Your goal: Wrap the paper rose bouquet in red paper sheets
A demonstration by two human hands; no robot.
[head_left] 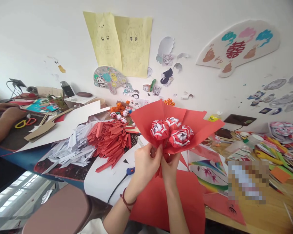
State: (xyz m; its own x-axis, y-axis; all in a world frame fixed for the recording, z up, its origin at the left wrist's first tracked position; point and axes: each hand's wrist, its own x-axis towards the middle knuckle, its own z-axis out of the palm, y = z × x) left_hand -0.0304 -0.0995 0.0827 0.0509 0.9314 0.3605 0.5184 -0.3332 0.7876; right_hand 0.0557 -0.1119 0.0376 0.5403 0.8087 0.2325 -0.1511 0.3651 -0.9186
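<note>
A bouquet of several red-and-white folded paper flowers (181,136) stands upright in front of me, wrapped in a sheet of red paper (146,117). Closed on the gathered lower part of the wrap is my left hand (146,162), its thumb and fingers pinching the paper's front edge. Beside it, my right hand (170,165) grips the bouquet's base, thumb against the front and fingers behind. The flower stems are mostly hidden by the wrap and my hands. Below lies another flat red sheet (171,201).
Piles of folded white paper strips (72,146) and red paper strips (109,138) lie left of centre. Farther left are scissors (25,122) near another person's hand (13,113). A blue-ended cable tool (130,171) rests on white paper. Coloured scraps (275,151) cover the right side.
</note>
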